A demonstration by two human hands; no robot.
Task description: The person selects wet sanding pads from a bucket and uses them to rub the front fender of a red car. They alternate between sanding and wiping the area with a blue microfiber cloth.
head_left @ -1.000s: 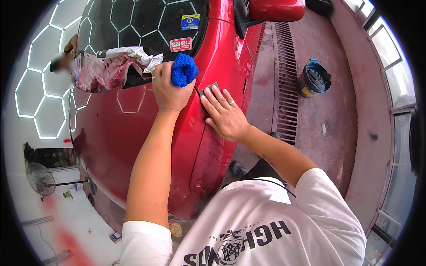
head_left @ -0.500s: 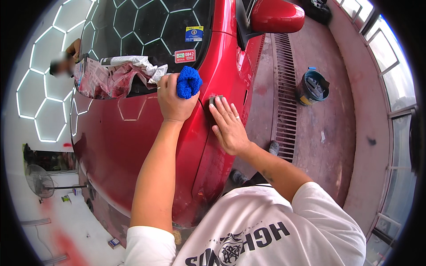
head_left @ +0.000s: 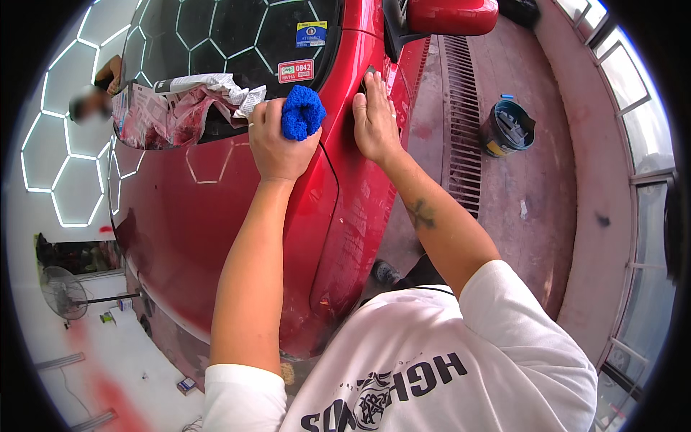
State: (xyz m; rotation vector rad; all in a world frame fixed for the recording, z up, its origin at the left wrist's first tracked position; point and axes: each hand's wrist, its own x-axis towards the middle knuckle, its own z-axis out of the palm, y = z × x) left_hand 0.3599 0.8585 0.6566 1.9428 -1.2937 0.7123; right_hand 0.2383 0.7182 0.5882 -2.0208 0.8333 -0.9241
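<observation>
My left hand (head_left: 277,151) is closed around a bunched blue microfiber cloth (head_left: 303,114), resting by the rear edge of the red car hood (head_left: 216,237). My right hand (head_left: 377,124) lies flat, fingers stretched together and thumb apart, along the red fender (head_left: 350,209) near the windshield pillar. Beneath its fingertips shows the edge of a small grey-green pad (head_left: 370,70), pressed to the paint; most of it is hidden by the fingers. Crumpled newspaper (head_left: 183,115) covers the base of the windshield, left of my left hand.
A red side mirror (head_left: 453,16) juts out ahead of my right hand. On the floor to the right stand a dark bucket (head_left: 508,129) and a long drain grate (head_left: 464,122). A fan (head_left: 65,294) is at the left. Another person (head_left: 93,104) appears beyond the windshield.
My right hand has slid forward along the fender toward the mirror, carrying the pad under its fingers. The left hand still grips the cloth and has barely moved.
</observation>
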